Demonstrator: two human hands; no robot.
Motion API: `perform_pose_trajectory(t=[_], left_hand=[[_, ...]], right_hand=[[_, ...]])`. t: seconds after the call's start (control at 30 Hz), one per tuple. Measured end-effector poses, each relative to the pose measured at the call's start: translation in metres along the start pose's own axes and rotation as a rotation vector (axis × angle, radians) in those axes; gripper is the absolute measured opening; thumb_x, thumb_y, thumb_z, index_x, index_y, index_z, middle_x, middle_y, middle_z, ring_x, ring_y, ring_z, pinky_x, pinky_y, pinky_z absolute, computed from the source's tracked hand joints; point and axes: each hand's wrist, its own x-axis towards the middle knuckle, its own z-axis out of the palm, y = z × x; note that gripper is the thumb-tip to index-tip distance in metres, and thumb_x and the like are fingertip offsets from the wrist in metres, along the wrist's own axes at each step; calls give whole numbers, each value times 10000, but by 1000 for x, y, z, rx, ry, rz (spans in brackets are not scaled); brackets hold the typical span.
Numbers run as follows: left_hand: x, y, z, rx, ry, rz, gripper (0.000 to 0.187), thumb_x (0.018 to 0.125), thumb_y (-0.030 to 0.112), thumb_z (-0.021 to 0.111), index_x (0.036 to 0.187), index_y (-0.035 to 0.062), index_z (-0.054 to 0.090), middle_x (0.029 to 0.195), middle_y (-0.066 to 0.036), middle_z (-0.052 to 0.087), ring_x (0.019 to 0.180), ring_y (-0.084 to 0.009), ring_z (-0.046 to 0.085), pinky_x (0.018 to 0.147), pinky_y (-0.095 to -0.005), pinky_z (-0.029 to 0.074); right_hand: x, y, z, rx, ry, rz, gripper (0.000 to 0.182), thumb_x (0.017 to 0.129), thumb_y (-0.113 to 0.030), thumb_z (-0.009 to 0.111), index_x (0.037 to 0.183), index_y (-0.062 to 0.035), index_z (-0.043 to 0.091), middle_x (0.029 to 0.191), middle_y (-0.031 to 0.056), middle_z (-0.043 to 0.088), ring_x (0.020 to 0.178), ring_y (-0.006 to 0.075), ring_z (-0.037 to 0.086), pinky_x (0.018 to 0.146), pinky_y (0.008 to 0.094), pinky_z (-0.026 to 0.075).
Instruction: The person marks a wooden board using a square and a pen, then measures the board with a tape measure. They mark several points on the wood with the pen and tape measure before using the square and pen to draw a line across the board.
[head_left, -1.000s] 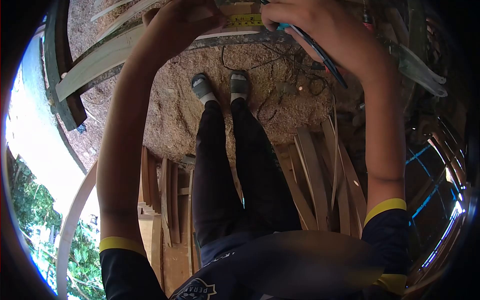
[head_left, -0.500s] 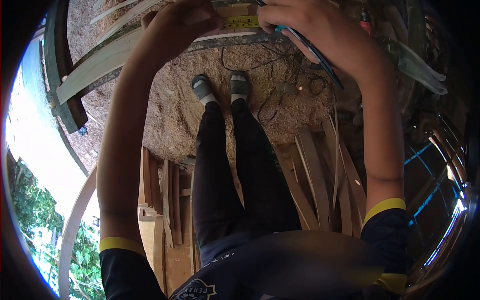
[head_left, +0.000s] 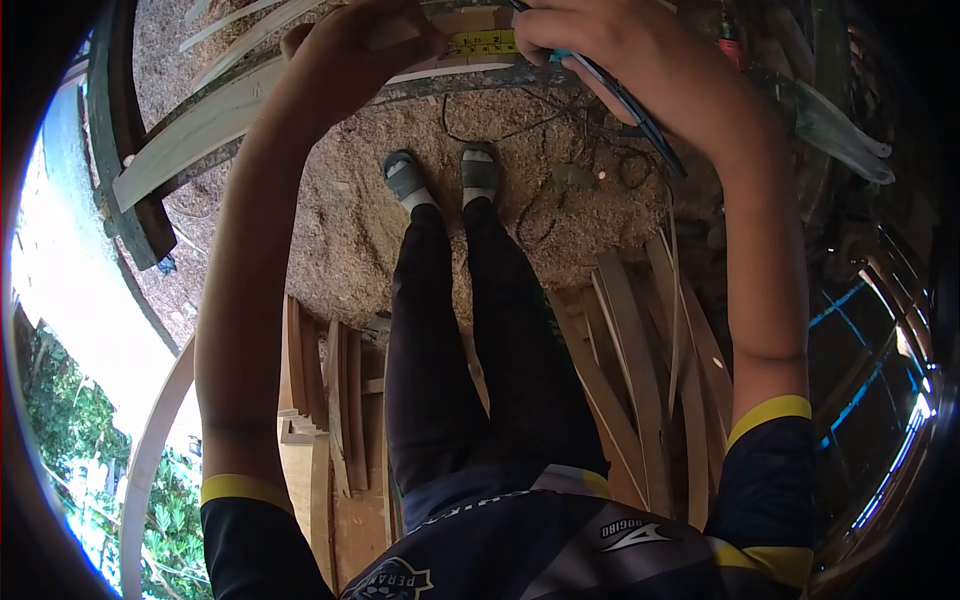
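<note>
Tape measure (head_left: 483, 43) is at far centre, yellow blade btwn. the two hands, scale side up, lying along pale wood (head_left: 455, 70). L. hand (head_left: 375, 35) is at the blade's L. end, thumb and fingertips together on it; part of this hand runs past the top edge of view. R. hand (head_left: 620, 50) is at the R. end of the visible blade, fingers curled in and closed on a slim dark tool (head_left: 640, 115), which slants down to the R. under the palm. A small teal part (head_left: 562, 56) shows at the R. fingertips; can't tell what it belongs to. Whether the R. fingers also clamp the tape can't be told. At far L., a pale board (head_left: 205, 140) lies across a dark beam (head_left: 120, 130). At far R. are a red-handled tool (head_left: 732, 50) and, farther R., a clear plastic item (head_left: 845, 135). Both sandals (head_left: 405, 178) stand on sawdust-covered ground (head_left: 345, 225), w/ a dark cable (head_left: 630, 165) to their R. Nearer, wood strips (head_left: 345, 400) lie L. of the legs, and more curved slats (head_left: 632, 360) lie R. of them.
</note>
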Motion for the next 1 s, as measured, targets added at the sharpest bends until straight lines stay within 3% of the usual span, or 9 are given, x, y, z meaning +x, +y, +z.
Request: perform_pose_trajectory(t=[0.57, 0.67, 0.73, 1.0], left_hand=[[2, -2, -2, 0, -20, 28, 229, 1070, 313, 826, 1198, 128, 781, 1246, -45, 835, 1264, -209, 759, 1152, -403, 548], [3, -1, -3, 5, -29, 5, 220, 1073, 294, 820, 1197, 117, 778, 1243, -44, 835, 1261, -205, 757, 1159, -398, 544], [4, -3, -3, -56, -45, 62, 217, 1075, 275, 817, 1194, 100, 772, 1243, -41, 833, 1259, -198, 755, 1159, -388, 540], [4, -5, -3, -80, -40, 53, 219, 1074, 273, 820, 1189, 96, 765, 1222, -46, 827, 1256, -190, 748, 1144, -378, 544]], right_hand=[[0, -6, 0, -35, -29, 39, 100, 1026, -87, 682, 1118, -51, 699, 1099, 80, 640, 1165, 288, 622, 1062, 445, 534], [-2, -5, 2, -60, 69, -47, 99, 1025, -89, 680, 1117, -55, 697, 1091, 82, 630, 1164, 286, 615, 1060, 451, 530], [0, -7, -1, -31, -33, 35, 109, 1019, -88, 680, 1123, -58, 694, 1091, 83, 622, 1161, 285, 611, 1066, 451, 522], [-2, -7, 0, -55, -7, 8, 130, 1012, -92, 673, 1137, -60, 688, 1106, 83, 622, 1161, 287, 605, 1080, 437, 508]])
